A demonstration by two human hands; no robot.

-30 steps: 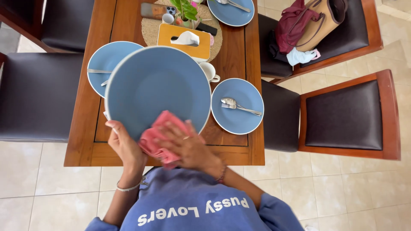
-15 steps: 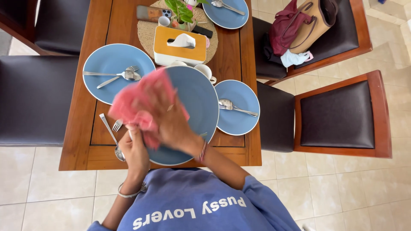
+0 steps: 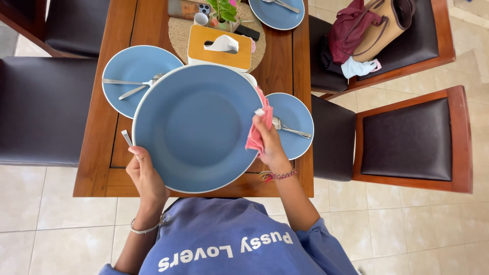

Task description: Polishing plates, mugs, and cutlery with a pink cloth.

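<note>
I hold a large blue plate (image 3: 196,125) up over the near edge of a wooden table (image 3: 97,168). My left hand (image 3: 145,175) grips the plate's lower left rim. At the plate's right rim my right hand (image 3: 267,145) pinches a pink cloth (image 3: 257,130) against the edge. The plate's face is turned towards me and hides the table's middle.
A blue plate with a fork and spoon (image 3: 133,79) lies at the left, a smaller blue plate with a spoon (image 3: 294,125) at the right, another at the far end (image 3: 277,12). A yellow tissue box (image 3: 219,48) sits on a round mat. Dark chairs (image 3: 407,135) surround the table; bags (image 3: 367,25) lie on one.
The pink cloth has moved from the plate's left face across to its right rim with my right hand. The plate now faces me fully, and my left hand holds its lower left edge.
</note>
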